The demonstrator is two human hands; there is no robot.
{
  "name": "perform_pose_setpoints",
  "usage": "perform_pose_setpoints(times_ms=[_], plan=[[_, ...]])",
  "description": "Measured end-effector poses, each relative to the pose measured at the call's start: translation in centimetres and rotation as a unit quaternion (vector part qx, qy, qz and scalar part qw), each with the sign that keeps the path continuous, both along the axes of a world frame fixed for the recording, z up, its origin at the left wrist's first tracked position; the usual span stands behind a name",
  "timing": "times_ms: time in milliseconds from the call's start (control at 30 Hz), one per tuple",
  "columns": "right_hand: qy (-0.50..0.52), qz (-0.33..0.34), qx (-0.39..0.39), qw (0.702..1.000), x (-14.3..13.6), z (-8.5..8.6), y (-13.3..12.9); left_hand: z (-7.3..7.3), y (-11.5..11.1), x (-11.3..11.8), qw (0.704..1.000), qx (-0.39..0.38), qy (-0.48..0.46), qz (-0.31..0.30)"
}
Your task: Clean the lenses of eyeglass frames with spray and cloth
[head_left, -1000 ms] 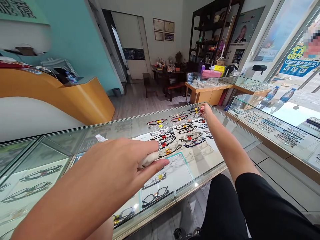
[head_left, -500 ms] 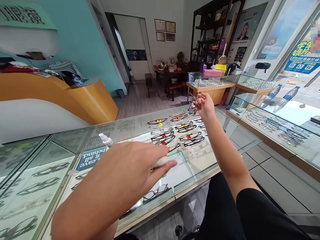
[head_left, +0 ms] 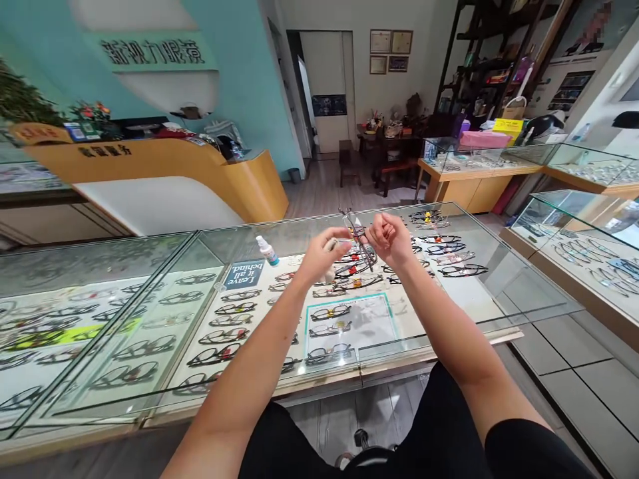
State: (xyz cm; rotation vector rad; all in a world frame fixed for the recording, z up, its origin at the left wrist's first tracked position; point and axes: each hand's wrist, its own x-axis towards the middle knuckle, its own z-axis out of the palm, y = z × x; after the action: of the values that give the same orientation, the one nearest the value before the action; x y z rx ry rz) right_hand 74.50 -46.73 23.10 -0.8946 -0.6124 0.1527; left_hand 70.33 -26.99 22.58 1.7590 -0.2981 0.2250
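Note:
My right hand (head_left: 392,243) is closed around part of a pair of eyeglasses (head_left: 370,255), which it holds tilted above the glass counter (head_left: 232,243). Close by on the left is my left hand (head_left: 322,256), its fingers curled on a pale cloth (head_left: 329,275) that shows between thumb and forefinger and below the palm. The left fingertips are near the glasses; whether they touch cannot be made out. Beneath both hands, rows of eyeglasses (head_left: 332,311) lie in the showcase. A white spray bottle (head_left: 267,251) with a blue base stands on the counter to the left.
A blue printed card (head_left: 243,275) lies left of the rows of glasses. More display cases stand on the right, one holding several frames (head_left: 579,253). Across the floor is an orange-fronted reception desk (head_left: 254,186). A dark bench (head_left: 347,163) stands near the back wall.
My right hand has drawn the eyeglasses back from the counter's far side toward my left hand. My left hand, with the cloth, has moved forward to meet it. The view has turned left.

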Motion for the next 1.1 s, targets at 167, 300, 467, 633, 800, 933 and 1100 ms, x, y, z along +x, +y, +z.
perform_pose_setpoints(times_ms=[167,300,467,633,800,933,1100], plan=[[-0.015,0.046,-0.017,0.999,-0.4,-1.0,1.4,-3.1,-0.6,0.2,0.996,-0.046,0.050,-0.053],[-0.014,0.057,-0.010,0.998,-0.5,-1.2,1.5,-3.4,-0.2,-0.1,0.996,-0.039,0.065,-0.036],[-0.018,0.059,-0.020,0.998,-0.2,-1.5,1.3,-3.5,0.1,-0.1,0.996,-0.043,0.076,-0.036],[0.000,0.057,-0.032,0.998,-0.4,-1.5,1.3,-2.8,-0.1,-0.3,0.997,-0.060,0.051,0.002],[-0.001,0.059,-0.068,0.996,-0.4,-1.7,1.2,-2.5,0.1,-0.3,0.998,-0.050,0.042,0.015],[-0.034,0.069,-0.121,0.990,0.1,-1.7,0.2,-2.6,0.7,0.3,0.997,-0.049,0.036,0.046],[-0.047,-0.048,-0.160,0.985,0.6,-1.7,-0.1,-2.5,1.0,0.6,0.996,-0.064,0.011,0.060]])
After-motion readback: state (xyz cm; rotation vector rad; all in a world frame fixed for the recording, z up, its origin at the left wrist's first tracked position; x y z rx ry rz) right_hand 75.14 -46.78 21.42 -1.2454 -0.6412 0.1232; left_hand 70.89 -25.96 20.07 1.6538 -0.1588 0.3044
